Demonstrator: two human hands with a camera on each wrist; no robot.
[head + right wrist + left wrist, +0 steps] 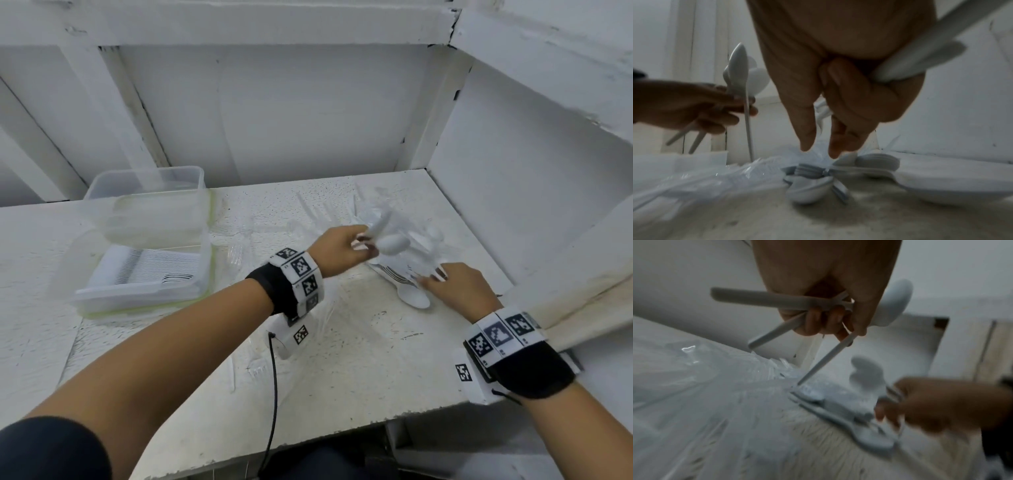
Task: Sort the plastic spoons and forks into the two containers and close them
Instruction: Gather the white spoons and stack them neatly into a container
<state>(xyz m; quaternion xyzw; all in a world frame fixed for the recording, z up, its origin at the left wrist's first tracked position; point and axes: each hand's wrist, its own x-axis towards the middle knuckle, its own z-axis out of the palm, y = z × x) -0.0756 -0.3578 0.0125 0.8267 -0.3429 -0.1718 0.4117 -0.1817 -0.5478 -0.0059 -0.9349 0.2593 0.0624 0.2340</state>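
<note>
**Both hands hold spoons over the pile**

The left hand (pixel 337 248) grips several white spoons (pixel 764 299) in curled fingers, handles fanning to the far side, bowls near. The right hand (pixel 459 286) holds spoon handles (pixel 920 60) against the palm, two fingers reaching down to the pile (pixel 407 260) on the table (pixel 359 359). The container (pixel 144 267) of stacked spoons sits far left.
</note>
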